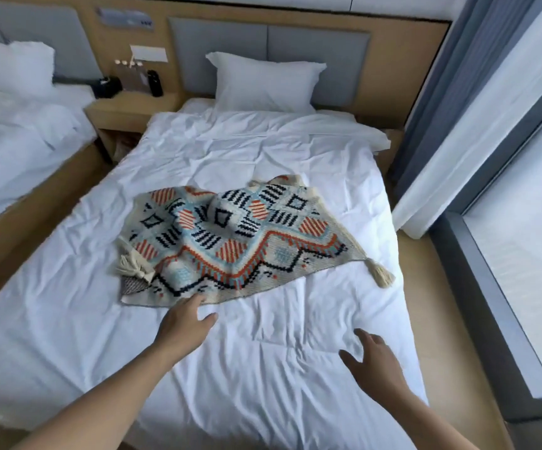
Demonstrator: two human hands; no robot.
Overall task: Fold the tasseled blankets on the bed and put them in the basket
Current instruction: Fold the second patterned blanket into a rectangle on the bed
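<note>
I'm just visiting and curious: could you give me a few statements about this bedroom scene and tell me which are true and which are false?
1. The patterned blanket lies rumpled on the white bed. True.
2. The left hand reaches to the blanket's near edge. True.
3. The right hand grips a tassel. False: it is open over the sheet, apart from the blanket; the tassel lies untouched.
4. Two pillows sit at the headboard of this bed. False: one white pillow shows.
5. The basket stands on the bed. False: no basket is visible.
</note>
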